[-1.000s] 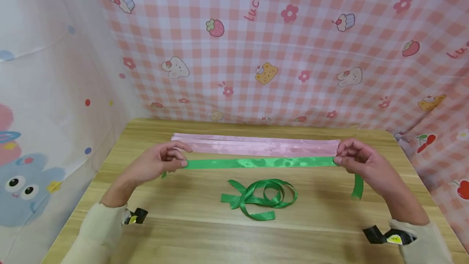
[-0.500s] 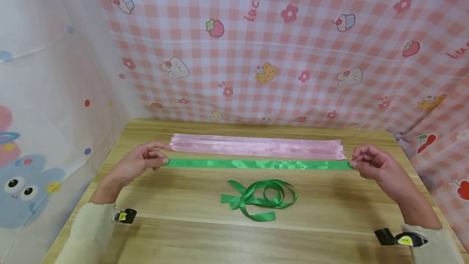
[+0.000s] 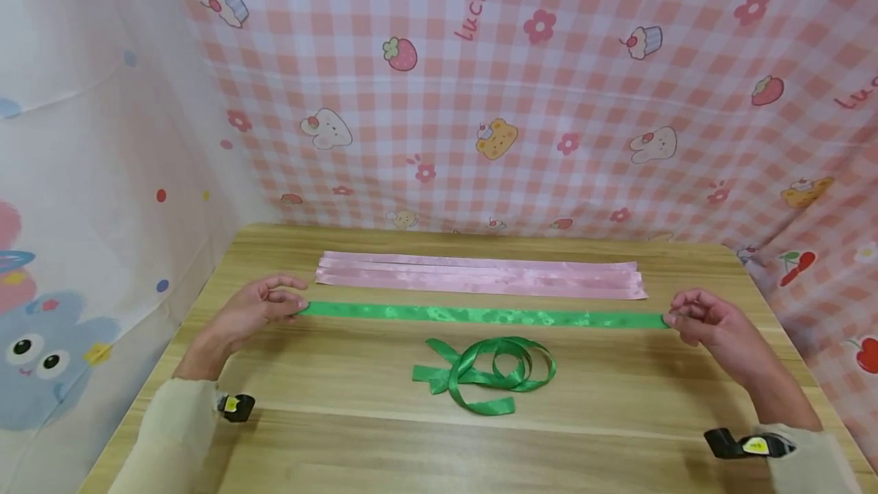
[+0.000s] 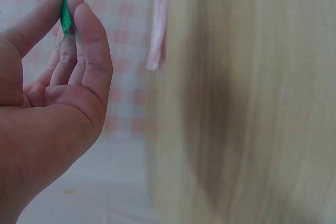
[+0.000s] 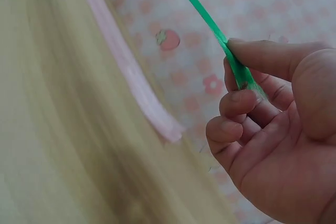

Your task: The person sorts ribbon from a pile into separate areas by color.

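Note:
A shiny green ribbon is stretched taut from side to side above the table. My left hand pinches its left end between thumb and index finger; in the left wrist view the short green ribbon end shows between the fingertips. The right end is pinched by my right hand. There, the right wrist view shows the ribbon tail lying in toward the curled fingers. Just beyond the stretched ribbon lie several pink ribbons, side by side on the table.
Loosely coiled green ribbons lie on the wooden table, nearer than the stretched one. A pink checked cloth hangs behind the table, and a white printed cloth hangs at the left.
My hands have moved apart, drawing the green ribbon out longer between them as they slid to its ends. Lately both hands have come slightly nearer, away from the pink ribbons.

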Motion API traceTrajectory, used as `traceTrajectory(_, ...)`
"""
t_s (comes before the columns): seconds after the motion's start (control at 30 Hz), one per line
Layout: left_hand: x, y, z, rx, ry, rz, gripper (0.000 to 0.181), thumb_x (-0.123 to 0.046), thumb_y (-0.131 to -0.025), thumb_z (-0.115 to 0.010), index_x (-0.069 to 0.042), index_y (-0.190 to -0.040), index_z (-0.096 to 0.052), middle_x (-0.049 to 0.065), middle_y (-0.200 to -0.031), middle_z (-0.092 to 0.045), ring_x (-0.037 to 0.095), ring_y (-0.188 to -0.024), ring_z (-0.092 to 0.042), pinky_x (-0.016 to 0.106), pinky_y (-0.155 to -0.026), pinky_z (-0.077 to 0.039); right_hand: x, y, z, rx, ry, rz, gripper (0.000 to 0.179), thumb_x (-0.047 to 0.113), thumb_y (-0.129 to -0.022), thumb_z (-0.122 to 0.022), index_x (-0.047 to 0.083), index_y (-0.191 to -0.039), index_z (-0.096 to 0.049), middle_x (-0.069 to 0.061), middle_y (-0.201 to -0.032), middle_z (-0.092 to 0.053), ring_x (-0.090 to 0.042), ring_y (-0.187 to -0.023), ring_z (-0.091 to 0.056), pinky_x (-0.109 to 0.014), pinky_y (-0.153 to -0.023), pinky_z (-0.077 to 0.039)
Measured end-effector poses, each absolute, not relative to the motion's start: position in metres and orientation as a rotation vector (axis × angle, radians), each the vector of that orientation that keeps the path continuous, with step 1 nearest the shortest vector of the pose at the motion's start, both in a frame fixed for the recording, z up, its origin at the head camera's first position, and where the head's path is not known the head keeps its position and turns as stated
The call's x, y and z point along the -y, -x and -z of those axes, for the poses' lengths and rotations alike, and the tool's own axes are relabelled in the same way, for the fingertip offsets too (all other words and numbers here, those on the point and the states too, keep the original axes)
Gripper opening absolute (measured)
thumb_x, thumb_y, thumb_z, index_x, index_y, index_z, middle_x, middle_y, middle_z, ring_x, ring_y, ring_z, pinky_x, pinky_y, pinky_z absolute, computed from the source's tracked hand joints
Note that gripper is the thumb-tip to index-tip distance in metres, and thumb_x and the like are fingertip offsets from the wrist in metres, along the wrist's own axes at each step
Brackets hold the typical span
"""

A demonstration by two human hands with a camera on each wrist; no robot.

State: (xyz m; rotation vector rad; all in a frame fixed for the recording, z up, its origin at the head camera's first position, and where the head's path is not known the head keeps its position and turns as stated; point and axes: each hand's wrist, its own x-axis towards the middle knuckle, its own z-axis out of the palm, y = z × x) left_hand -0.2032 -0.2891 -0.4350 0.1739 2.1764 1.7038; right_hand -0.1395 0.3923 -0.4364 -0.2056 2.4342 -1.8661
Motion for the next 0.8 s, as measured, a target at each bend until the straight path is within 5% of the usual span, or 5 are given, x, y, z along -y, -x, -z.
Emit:
traceTrajectory(0.3,0.288,0.211,0.452,-2.127,-0.127,-1.736,0.041,-0.003,-0.097,-0.06,0.013,-0.131,-0.044,-0.004,-0.095,-0.073,0.012,-0.091,-0.068,0.033,-0.086,-0.057,-0.403,0.146,0.459,-2.49,0.066,1.794,0.005,0.006,-0.099,-0.06,0.008,-0.102,-0.056,0.01,-0.082,-0.064,-0.01,-0.069,-0.054,-0.025,-0.059,-0.047)
traceTrajectory(0.53,0.283,0.216,0.462,-2.123,-0.027,-1.772,0.039,-0.005,-0.095,-0.066,0.01,-0.126,-0.049,-0.007,-0.089,-0.074,0.011,-0.081,-0.069,0.027,-0.078,-0.058,-0.403,0.152,0.472,-2.588,-0.049,1.693,0.02,0.013,-0.099,-0.062,0.001,-0.109,-0.049,0.012,-0.077,-0.062,-0.011,-0.064,-0.052,-0.026,-0.055,-0.047)
traceTrajectory(0.8,0.277,0.219,0.471,-2.211,0.033,-1.711,0.044,-0.004,-0.094,-0.066,0.01,-0.13,-0.044,-0.008,-0.089,-0.073,0.008,-0.079,-0.068,0.025,-0.073,-0.057,-0.402,0.159,0.487,-2.441,-0.115,1.899,0.02,0.006,-0.096,-0.064,0.012,-0.109,-0.049,0.014,-0.075,-0.066,-0.005,-0.054,-0.047,-0.022,-0.047,-0.039)
